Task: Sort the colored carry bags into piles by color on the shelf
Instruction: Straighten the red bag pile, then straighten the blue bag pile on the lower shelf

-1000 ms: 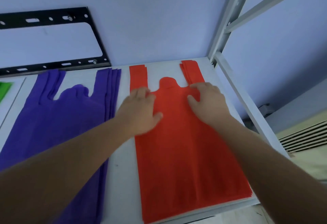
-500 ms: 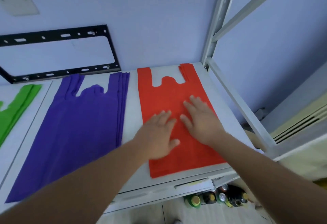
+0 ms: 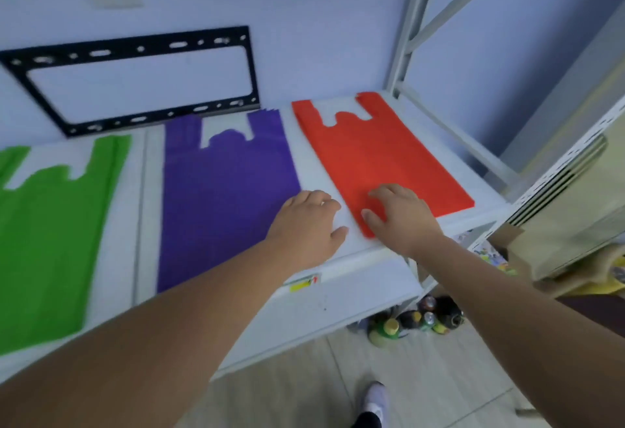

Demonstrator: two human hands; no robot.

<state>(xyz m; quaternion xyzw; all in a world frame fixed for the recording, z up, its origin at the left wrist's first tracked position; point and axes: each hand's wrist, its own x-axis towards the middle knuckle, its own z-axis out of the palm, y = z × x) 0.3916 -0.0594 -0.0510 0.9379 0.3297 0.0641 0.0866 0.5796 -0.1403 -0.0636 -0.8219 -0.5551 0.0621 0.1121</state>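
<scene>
Three flat piles of carry bags lie side by side on the white shelf [image 3: 311, 170]: green bags [image 3: 50, 224] on the left, purple bags [image 3: 226, 184] in the middle, red bags [image 3: 382, 157] on the right. My right hand [image 3: 402, 217] rests palm down on the near left corner of the red pile, fingers spread. My left hand [image 3: 307, 228] hovers or rests on the bare white strip between the purple and red piles, fingers apart, holding nothing.
A black metal bracket [image 3: 135, 79] is fixed to the wall behind the shelf. A grey shelf upright [image 3: 409, 28] stands at the right rear corner. Several bottles [image 3: 416, 321] stand on the floor under the shelf. My foot [image 3: 373, 400] shows below.
Both hands have slid along the red pile from its handles toward its near edge. The view has pulled back, and the green pile now shows on the left.
</scene>
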